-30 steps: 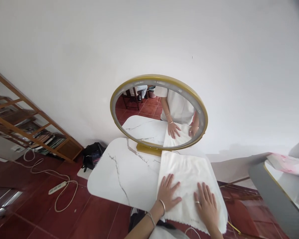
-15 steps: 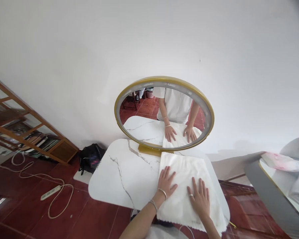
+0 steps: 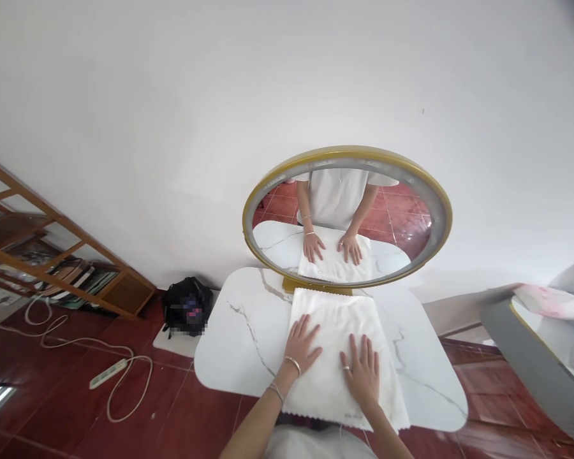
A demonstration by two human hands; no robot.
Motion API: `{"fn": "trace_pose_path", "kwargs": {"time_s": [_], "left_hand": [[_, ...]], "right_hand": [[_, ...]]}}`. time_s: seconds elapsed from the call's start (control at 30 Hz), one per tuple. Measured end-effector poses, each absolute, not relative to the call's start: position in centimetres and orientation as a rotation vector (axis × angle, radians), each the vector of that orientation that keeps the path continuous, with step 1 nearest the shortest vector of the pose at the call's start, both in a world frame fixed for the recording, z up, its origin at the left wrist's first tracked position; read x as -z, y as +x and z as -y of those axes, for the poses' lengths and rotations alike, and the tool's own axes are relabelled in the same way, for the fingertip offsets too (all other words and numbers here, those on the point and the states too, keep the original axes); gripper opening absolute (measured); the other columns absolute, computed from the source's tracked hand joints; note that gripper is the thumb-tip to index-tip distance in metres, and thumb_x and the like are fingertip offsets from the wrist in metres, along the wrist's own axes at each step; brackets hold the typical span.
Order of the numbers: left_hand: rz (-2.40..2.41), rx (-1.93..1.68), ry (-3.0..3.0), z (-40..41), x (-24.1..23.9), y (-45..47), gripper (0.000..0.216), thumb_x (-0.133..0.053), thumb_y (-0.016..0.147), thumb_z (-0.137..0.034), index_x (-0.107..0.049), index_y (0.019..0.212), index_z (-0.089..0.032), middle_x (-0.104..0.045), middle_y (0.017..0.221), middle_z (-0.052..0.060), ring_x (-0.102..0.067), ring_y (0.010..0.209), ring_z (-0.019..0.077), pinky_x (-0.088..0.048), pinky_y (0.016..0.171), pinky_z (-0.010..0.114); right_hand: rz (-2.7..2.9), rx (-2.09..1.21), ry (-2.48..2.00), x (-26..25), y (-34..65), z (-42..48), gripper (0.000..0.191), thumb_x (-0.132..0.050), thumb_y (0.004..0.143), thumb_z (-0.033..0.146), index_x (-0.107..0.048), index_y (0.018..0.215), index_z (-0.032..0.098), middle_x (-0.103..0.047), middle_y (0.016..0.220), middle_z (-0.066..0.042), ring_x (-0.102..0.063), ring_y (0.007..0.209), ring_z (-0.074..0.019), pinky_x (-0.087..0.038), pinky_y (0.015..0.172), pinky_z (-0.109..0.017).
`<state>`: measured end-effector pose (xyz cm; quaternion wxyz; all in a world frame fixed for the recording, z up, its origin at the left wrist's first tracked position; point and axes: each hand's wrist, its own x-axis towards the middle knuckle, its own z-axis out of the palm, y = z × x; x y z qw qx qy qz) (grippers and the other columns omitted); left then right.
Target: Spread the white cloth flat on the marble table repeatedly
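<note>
A white cloth (image 3: 337,325) lies spread on a white marble-patterned table (image 3: 242,344), its near edge hanging over the table's front. My left hand (image 3: 300,344) lies flat on the cloth's left side, fingers spread, with bracelets at the wrist. My right hand (image 3: 362,371) rests flat on the cloth a little nearer to me, fingers apart, a ring on one finger. Behind the cloth stands an oval mirror with a gold frame (image 3: 277,182), which reflects both hands and the cloth.
A black bag (image 3: 184,306) sits on the red tiled floor against the wall, left of the table. A white power strip (image 3: 108,373) with its cable lies further left. A wooden shelf (image 3: 52,255) holds books. Another table edge (image 3: 530,363) is at right.
The cloth, with both hands flat on it, has shifted from the table's right side toward its middle. The view has swung so the mirror and table sit further right.
</note>
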<state>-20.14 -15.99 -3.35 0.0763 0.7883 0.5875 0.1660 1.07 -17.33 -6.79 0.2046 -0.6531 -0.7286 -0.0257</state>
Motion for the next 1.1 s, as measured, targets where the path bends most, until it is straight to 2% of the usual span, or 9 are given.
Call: {"fn": "trace_pose_path", "kwargs": {"time_s": [0.17, 0.3, 0.43, 0.6, 0.7, 0.8, 0.87, 0.97, 1.1], "left_hand": [[-1.811, -0.435, 2.377, 16.7, 2.7, -25.1, 0.059, -0.047, 0.089, -0.049, -0.031, 0.144, -0.033, -0.022, 0.155, 0.002, -0.02, 0.142, 0.0238, -0.024, 0.113, 0.044], [-1.873, -0.398, 2.398, 17.5, 2.6, -29.6, 0.058, -0.048, 0.089, -0.047, -0.032, 0.143, -0.033, -0.025, 0.154, 0.004, -0.022, 0.141, 0.0243, -0.026, 0.112, 0.043], [-1.924, -0.405, 2.422, 18.8, 2.4, -34.1, 0.056, -0.049, 0.089, -0.046, -0.036, 0.142, -0.033, -0.027, 0.153, 0.003, -0.025, 0.14, 0.0239, -0.027, 0.112, 0.042], [-1.941, -0.365, 2.406, 20.8, 2.1, -37.4, 0.056, -0.05, 0.088, -0.045, -0.037, 0.141, -0.032, -0.029, 0.153, 0.003, -0.025, 0.14, 0.0244, -0.027, 0.112, 0.042], [-1.988, -0.413, 2.324, 20.7, 2.5, -37.3, 0.057, -0.053, 0.086, -0.042, -0.04, 0.14, -0.029, -0.037, 0.149, 0.005, -0.03, 0.138, 0.0251, -0.028, 0.112, 0.045], [-2.122, -0.564, 2.166, 19.2, 3.1, -36.4, 0.055, -0.045, 0.089, -0.035, -0.034, 0.142, -0.026, -0.042, 0.144, 0.007, -0.032, 0.137, 0.0236, -0.031, 0.111, 0.046], [-2.175, -0.618, 2.103, 17.8, 3.5, -35.8, 0.053, -0.039, 0.092, -0.033, -0.029, 0.144, -0.029, -0.035, 0.149, 0.005, -0.025, 0.14, 0.0233, -0.031, 0.111, 0.048], [-2.183, -0.584, 2.095, 16.0, 3.8, -35.6, 0.052, -0.041, 0.092, -0.035, -0.031, 0.143, -0.031, -0.023, 0.155, 0.004, -0.018, 0.143, 0.0261, -0.027, 0.112, 0.051], [-2.238, -0.517, 2.101, 14.6, 3.6, -36.7, 0.053, -0.041, 0.092, -0.036, -0.033, 0.143, -0.028, -0.021, 0.155, 0.005, -0.017, 0.143, 0.0263, -0.022, 0.114, 0.049]], "right_hand": [[2.058, 0.066, -1.749, 6.9, -3.9, 17.8, 0.066, -0.019, 0.093, 0.055, -0.024, 0.148, 0.017, -0.016, 0.154, -0.015, -0.015, 0.141, -0.0326, -0.022, 0.108, -0.054], [2.13, 0.055, -1.743, 6.9, -7.7, 17.5, 0.063, -0.024, 0.093, 0.053, -0.039, 0.141, 0.016, -0.036, 0.145, -0.02, -0.028, 0.135, -0.0364, -0.025, 0.104, -0.056], [2.196, -0.011, -1.676, 6.9, -11.1, 17.3, 0.059, -0.027, 0.092, 0.055, -0.046, 0.136, 0.021, -0.048, 0.135, -0.018, -0.038, 0.128, -0.0359, -0.027, 0.103, -0.056], [2.19, -0.003, -1.435, 6.6, -13.9, 18.3, 0.055, -0.033, 0.093, 0.049, -0.036, 0.139, 0.019, -0.038, 0.143, -0.016, -0.029, 0.135, -0.0328, -0.026, 0.107, -0.054], [2.206, 0.003, -1.371, 5.9, -14.5, 18.2, 0.058, -0.035, 0.094, 0.046, -0.026, 0.143, 0.017, -0.028, 0.15, -0.016, -0.022, 0.139, -0.0308, -0.026, 0.109, -0.052], [2.223, 0.006, -1.394, 5.1, -15.0, 17.2, 0.064, -0.035, 0.094, 0.044, -0.014, 0.148, 0.016, -0.02, 0.154, -0.015, -0.016, 0.142, -0.0291, -0.025, 0.111, -0.05], [2.24, 0.011, -1.424, 4.6, -15.5, 16.3, 0.066, -0.033, 0.095, 0.042, -0.006, 0.15, 0.015, -0.017, 0.155, -0.014, -0.013, 0.143, -0.0277, -0.023, 0.111, -0.048], [2.274, 0.032, -1.445, 4.3, -16.5, 14.9, 0.069, -0.032, 0.096, 0.04, 0.002, 0.15, 0.015, -0.018, 0.155, -0.014, -0.012, 0.143, -0.0268, -0.021, 0.112, -0.049], [2.324, 0.037, -1.428, 4.0, -18.1, 13.1, 0.07, -0.031, 0.095, 0.038, 0.006, 0.149, 0.013, -0.02, 0.154, -0.013, -0.012, 0.143, -0.0253, -0.019, 0.113, -0.049]]}}
